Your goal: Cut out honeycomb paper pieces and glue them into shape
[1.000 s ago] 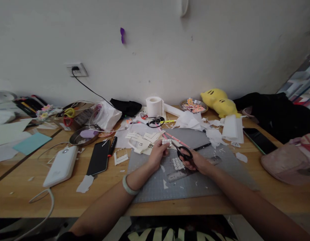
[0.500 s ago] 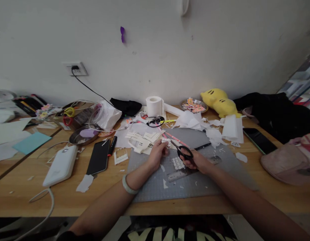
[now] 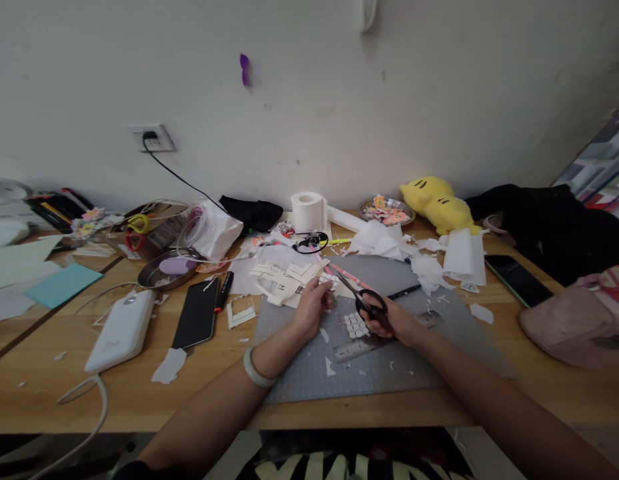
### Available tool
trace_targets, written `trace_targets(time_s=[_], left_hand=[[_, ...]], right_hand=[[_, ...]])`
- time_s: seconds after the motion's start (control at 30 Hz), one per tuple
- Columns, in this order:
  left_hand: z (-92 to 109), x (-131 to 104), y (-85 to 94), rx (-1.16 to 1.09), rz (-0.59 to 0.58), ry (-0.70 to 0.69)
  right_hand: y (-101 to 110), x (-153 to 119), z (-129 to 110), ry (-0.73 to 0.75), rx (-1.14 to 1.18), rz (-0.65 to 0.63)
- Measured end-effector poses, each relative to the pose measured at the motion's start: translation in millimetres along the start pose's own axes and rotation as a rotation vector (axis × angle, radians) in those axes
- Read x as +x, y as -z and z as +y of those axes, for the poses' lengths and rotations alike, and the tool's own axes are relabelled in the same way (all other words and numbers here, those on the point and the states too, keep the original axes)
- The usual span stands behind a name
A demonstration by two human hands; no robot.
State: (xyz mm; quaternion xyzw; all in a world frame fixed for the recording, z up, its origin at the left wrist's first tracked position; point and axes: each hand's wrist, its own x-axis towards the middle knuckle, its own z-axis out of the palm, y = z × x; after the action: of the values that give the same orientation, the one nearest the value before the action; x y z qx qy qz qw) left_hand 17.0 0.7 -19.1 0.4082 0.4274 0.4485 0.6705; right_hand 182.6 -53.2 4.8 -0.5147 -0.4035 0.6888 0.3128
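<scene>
My left hand (image 3: 313,308) pinches a small white paper cutout (image 3: 329,280) with dark outlined rounded shapes. Black-handled scissors (image 3: 370,303) are gripped in my right hand (image 3: 387,320), their blades pointing up and left, parted slightly and close to the cutout. Whether the blades touch the paper I cannot tell. Another white cutout with rounded shapes (image 3: 355,325) lies on the grey cutting mat (image 3: 309,380), between my hands. Beneath my right hand a metal ruler (image 3: 352,349) rests on the mat. White paper pieces with black lines (image 3: 282,287) lie just beyond my left hand.
Left of the mat lie a black phone (image 3: 197,312), a marker (image 3: 224,291) and a white power bank (image 3: 123,331). Behind stand a paper roll (image 3: 309,212), a metal dish (image 3: 413,217) and a yellow plush toy (image 3: 439,203). A pink pouch (image 3: 574,323) sits at the right.
The scissor blades have opened a little and drawn slightly back from the paper. The cutout in my left hand has tilted and shifted slightly left.
</scene>
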Motion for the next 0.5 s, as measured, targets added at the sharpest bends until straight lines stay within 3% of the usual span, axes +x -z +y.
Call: trace_targets(time_s=[0.5], left_hand=[[-0.6,-0.8,-0.9,0.052,-0.047,0.003]], right_hand=[[-0.6,1.5,1.9,-0.005,-0.037,-0.024]])
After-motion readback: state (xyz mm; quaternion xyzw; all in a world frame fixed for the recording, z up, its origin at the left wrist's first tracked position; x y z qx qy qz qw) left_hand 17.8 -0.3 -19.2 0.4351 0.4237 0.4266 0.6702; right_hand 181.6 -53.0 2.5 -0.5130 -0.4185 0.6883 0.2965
